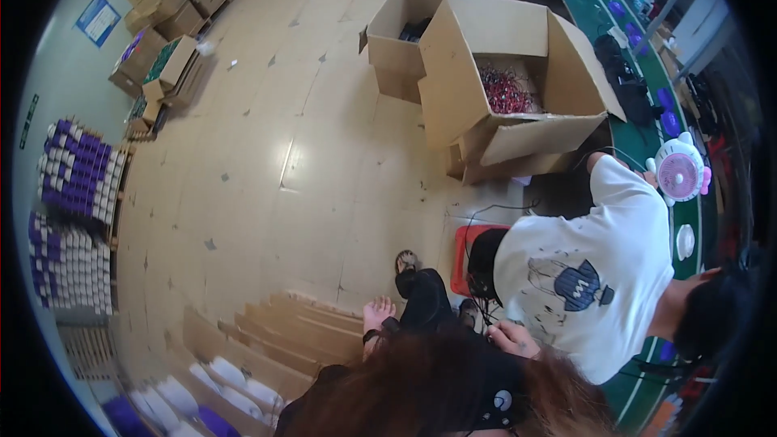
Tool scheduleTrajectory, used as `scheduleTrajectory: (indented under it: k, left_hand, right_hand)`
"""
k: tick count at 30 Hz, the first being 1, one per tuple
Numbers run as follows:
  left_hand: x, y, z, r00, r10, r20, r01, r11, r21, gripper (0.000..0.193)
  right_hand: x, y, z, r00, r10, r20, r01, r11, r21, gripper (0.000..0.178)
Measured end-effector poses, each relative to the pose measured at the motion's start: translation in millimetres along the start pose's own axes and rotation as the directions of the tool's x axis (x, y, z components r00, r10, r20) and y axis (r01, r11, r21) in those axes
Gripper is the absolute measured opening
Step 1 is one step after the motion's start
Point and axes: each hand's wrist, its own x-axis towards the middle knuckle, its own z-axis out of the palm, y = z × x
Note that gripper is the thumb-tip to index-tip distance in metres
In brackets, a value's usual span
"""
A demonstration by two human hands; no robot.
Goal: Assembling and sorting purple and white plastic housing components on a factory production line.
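Note:
My left hand (378, 312) is open beside my dark-trousered leg, its fingers spread and holding nothing, with a black band near the wrist. My right hand (515, 339) is closed, its fingertips at a bunch of thin black cables (484, 307) that it appears to grip. These cables hang behind a seated co-worker in a white T-shirt (558, 275), over a red stool or crate (461, 263). A pink and white fan (680, 175) with cat ears stands on the green conveyor, next to the co-worker's hand.
Open cardboard boxes (453, 73) stand ahead, one holding red and black wires (506, 91). The green conveyor belt (688, 214) curves along the right, carrying purple and white parts. Boxes with white and purple pieces (235, 380) sit at lower left; stacked parts (77, 174) line the left wall.

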Motion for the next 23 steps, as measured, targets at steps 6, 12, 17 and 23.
scheduleTrajectory:
  k: [6,12,17,23]
  left_hand:
    - [-25,114,119,0.953,0.127,0.275,-0.129,0.992,-0.012,0.011]
    - [-74,251,171,0.88,0.265,0.395,-0.213,0.962,-0.172,0.011]
    - [-128,358,323,0.748,0.425,0.51,-0.369,0.905,-0.213,0.011]
    - [-124,527,457,0.441,0.591,0.675,-0.804,0.595,0.004,0.041]
  right_hand:
    - [103,-71,27,0.977,-0.077,-0.199,0.058,0.993,-0.1,0.024]
    - [217,-126,51,0.952,-0.27,-0.144,0.253,0.959,-0.13,0.022]
    - [327,-182,20,0.734,-0.286,-0.616,0.361,0.932,-0.002,0.017]
    - [471,-263,-37,0.542,-0.159,-0.825,0.491,0.857,0.158,0.021]
